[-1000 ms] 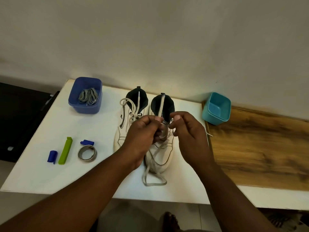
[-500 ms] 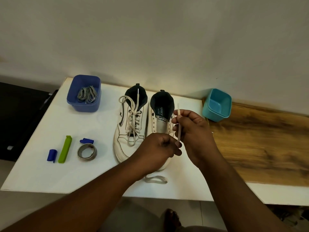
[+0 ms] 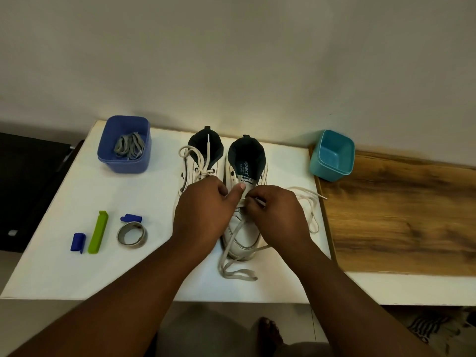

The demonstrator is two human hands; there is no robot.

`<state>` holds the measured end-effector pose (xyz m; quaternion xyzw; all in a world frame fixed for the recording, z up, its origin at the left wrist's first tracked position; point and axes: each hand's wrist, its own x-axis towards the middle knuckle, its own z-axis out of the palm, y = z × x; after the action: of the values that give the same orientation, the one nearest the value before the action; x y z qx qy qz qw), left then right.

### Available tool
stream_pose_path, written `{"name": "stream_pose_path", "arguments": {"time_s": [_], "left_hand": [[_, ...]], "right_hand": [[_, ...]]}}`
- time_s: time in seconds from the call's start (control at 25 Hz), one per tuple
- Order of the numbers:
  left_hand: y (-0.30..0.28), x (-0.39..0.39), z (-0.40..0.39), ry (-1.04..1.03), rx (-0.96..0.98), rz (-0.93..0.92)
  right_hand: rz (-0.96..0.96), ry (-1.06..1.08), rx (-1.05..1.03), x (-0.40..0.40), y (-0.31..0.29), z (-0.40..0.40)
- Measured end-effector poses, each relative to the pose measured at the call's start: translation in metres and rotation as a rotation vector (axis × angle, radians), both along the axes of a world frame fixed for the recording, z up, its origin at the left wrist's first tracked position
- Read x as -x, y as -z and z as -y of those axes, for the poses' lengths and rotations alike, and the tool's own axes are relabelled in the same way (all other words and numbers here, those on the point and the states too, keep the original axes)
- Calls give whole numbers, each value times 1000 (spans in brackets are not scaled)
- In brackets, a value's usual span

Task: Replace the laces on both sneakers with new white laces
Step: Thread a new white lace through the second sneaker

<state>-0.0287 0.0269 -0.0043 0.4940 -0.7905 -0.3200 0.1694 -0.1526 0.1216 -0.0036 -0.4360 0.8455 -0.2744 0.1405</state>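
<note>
Limp, light lace [image 3: 233, 243] wants pinching near its stiff tip; right hand [image 3: 277, 217] pinches it at the right sneaker [image 3: 244, 202], while the left hand's [image 3: 203, 210] grip steadies the sneaker at nine o'clock, thumb out.

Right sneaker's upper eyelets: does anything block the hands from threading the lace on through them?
Nothing visible does. Both hands work the lace mid-shoe; the right sneaker above them shows open eyelets and bare tongue.

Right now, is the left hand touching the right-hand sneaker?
Touching. The head view shows the left hand with its thumb pressed on the tongue of the right-hand sneaker, beside the right hand pinching the lace.
</note>
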Motion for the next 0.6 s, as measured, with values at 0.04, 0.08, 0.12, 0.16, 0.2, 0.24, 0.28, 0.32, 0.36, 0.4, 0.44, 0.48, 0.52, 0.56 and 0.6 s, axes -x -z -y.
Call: {"name": "stream_pose_path", "arguments": {"time_s": [0.04, 0.08, 0.12, 0.16, 0.2, 0.24, 0.28, 0.32, 0.36, 0.4, 0.44, 0.48, 0.52, 0.56, 0.6], "left_hand": [[3, 1, 1, -2, 12, 29], [4, 1, 2, 0, 22, 43], [5, 2, 4, 11, 22, 43], [4, 2, 6, 27, 21, 26], [3, 1, 6, 46, 16, 6], [2, 1, 7, 69, 11, -10], [2, 0, 9, 88, -4, -20], [4, -1, 12, 102, -31, -29], [5, -2, 15, 113, -63, -41], [7, -3, 18, 122, -91, -55], [7, -4, 19, 131, -113, -64], [8, -5, 19, 142, -128, -70], [8, -5, 18, 153, -140, -69], [9, -5, 18, 161, -150, -68], [10, -4, 19, 165, -157, -72]], "right_hand": [[-18, -12, -28, -1, 2, 2], [-6, -28, -30, -1, 5, 3], [29, -43, -8, -1, 7, 4], [65, -57, 24, 0, 9, 4], [84, -69, 49, 1, 10, 4], [83, -75, 64, 1, 11, 5], [68, -76, 67, 1, 12, 5], [50, -74, 57, 1, 12, 6], [40, -64, 43, 1, 12, 6], [37, -52, 34, 1, 12, 6], [32, -42, 28, 0, 12, 7], [13, -36, 19, -1, 13, 7], [-23, -37, 8, -3, 14, 8], [-60, -44, 0, -5, 15, 9], [-80, -49, 2, -7, 15, 10]]}}
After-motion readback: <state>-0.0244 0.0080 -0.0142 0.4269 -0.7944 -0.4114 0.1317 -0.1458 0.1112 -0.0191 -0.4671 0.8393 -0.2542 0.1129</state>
